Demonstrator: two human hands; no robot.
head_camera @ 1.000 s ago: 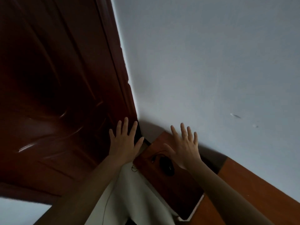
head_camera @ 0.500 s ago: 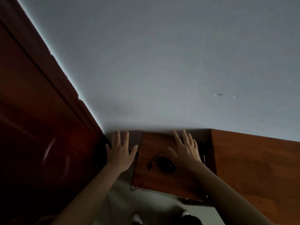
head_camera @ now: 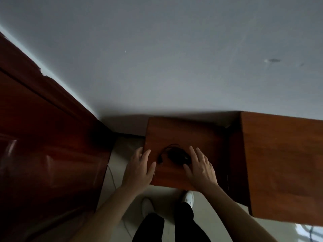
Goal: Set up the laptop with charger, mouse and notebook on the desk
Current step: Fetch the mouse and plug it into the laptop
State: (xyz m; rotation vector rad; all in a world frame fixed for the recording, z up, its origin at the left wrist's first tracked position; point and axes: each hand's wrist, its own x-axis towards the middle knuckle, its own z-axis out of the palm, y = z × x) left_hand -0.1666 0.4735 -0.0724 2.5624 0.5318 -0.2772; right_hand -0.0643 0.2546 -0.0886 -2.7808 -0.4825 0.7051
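A black wired mouse (head_camera: 178,155) lies with its thin cable curled beside it on a low reddish-brown wooden stand (head_camera: 188,133) against the wall. My left hand (head_camera: 139,169) hovers with spread fingers over the stand's left front corner, just left of the mouse. My right hand (head_camera: 201,167) is spread open right beside the mouse, its thumb almost touching it. Neither hand holds anything. No laptop, charger or notebook is in view.
A taller wooden desk (head_camera: 279,163) stands directly right of the stand. A dark red wooden door (head_camera: 43,145) fills the left side. A grey wall rises behind. My legs and white shoes (head_camera: 187,198) stand on a pale tiled floor, where a thin cable runs.
The view has tilted downward from the wall and door to the stand. Both open hands have come down and closer together, now flanking the mouse.
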